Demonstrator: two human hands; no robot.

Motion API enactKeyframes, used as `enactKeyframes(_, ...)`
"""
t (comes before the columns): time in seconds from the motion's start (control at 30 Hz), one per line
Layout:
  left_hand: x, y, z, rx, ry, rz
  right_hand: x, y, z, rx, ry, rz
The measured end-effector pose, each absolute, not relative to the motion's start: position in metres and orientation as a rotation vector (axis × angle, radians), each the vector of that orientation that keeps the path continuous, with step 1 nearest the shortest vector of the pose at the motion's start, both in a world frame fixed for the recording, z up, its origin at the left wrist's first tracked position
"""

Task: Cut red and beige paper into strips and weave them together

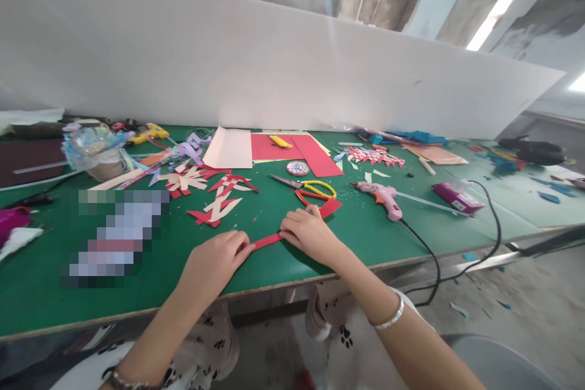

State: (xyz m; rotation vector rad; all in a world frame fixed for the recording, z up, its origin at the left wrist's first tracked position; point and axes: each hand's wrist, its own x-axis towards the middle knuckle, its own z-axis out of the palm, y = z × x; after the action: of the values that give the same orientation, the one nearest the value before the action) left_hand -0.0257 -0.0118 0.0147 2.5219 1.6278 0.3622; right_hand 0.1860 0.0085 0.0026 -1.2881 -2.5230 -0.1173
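Green table (365, 228) with red strip (266, 241), scissors (306, 189)

White partition board (292, 73), green worktable (36, 298), grey floor (539, 298) (paper scraps (459, 309))

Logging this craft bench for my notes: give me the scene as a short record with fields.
surface: green table, strewn with paper scraps
left hand: fingers on the near end of a red paper strip
right hand: pressed on the same strip, farther along
strip: flat on the table, showing between both hands
beyond the hands: scissors with yellow and red handles, round tin, red paper sheets
right of the hands: pink glue gun, corded
left of the scissors: cut red and cream paper pieces
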Motion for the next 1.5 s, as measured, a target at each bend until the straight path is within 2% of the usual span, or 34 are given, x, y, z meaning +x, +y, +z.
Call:
enactKeyframes(0.3, -0.052, -0.013, 0.010, 2.493, 1.453, 0.484, 0.193, 0.008, -0.001, -1.312, -2.523, -0.157)
enactKeyframes(0.6, -0.054, -0.014, 0.009, 2.573, 1.310, 0.551, 0.187, -0.006, 0.014, -1.217, -2.500, 0.167)
enactKeyframes(0.87, -0.045, -0.013, 0.017, 2.579, 1.426, 0.398, 0.180, -0.003, 0.006, -1.301, -2.498, 0.182)
enactKeyframes(1.03, -0.041, -0.011, 0.016, 2.577, 1.426, 0.441, 0.180, -0.002, 0.005, -1.266, -2.517, 0.312)
enactKeyframes(1.3, -0.030, -0.009, 0.026, 2.723, 1.369, 0.251, 0.176, -0.007, 0.010, -1.278, -2.434, 0.251)
enactKeyframes(1.5, -0.025, -0.007, 0.025, 2.899, 1.455, 0.286, 0.174, -0.007, 0.009, -1.383, -2.380, 0.224)
